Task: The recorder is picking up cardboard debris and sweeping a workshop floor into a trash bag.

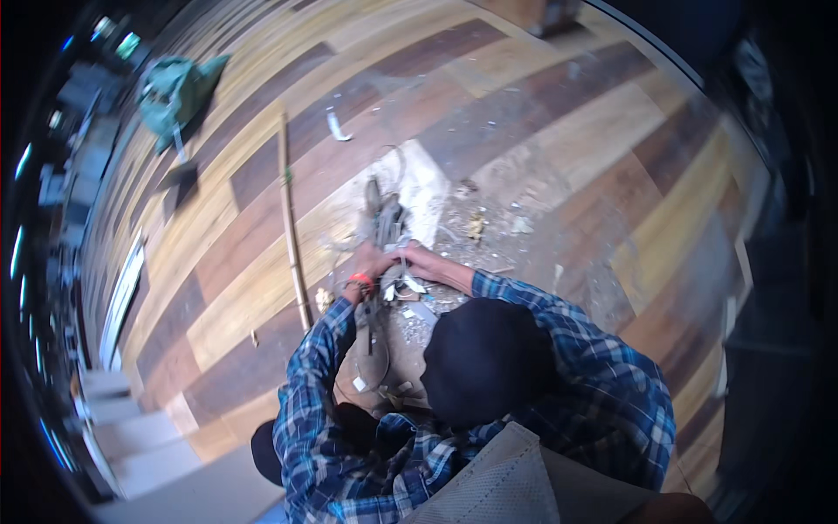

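My left hand (373, 260), with a red band at its wrist, is closed around a bundle of long grey strips and cords (388, 223). My right hand (419, 259) meets it from the right, fingers closed on the same bundle. Blur hides what exactly the bundle is made of. Its far end lies over a whitish sheet (426, 196) on the floor, and a looped cord (371, 371) trails from it toward me. White scraps (403, 286) sit just below my hands.
A long thin pole (288, 210) lies left of my hands. Crumbled debris (476, 225) and dust spread to the right over the wood-patterned floor (236, 306). A green sack (170, 98) and a dark dustpan-like thing (180, 177) are far left. A curved white scrap (336, 127) lies ahead.
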{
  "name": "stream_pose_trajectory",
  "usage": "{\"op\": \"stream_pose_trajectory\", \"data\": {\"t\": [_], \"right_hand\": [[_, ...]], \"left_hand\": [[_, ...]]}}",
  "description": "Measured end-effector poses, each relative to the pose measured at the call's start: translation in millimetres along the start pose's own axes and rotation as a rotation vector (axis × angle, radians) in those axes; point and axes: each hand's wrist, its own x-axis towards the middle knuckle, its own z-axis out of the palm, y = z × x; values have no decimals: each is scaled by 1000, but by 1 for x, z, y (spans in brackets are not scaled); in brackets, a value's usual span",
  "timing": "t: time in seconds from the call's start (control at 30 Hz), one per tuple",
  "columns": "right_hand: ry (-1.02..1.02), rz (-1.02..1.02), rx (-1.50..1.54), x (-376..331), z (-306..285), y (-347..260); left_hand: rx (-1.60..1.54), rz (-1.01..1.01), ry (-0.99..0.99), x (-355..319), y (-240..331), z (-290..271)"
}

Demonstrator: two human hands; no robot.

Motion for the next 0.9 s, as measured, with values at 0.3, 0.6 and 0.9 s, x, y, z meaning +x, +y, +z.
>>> {"op": "stream_pose_trajectory", "data": {"t": [0.3,0.6,0.9], "right_hand": [[-8,-77,54,23,17,34],[2,-264,-115,35,56,2],[-56,-822,-1099,47,80,-62]], "left_hand": [[-27,35,74,-9,-42,-25],[-98,57,186,-2,-23,-78],[-365,150,287,8,4,-164]]}}
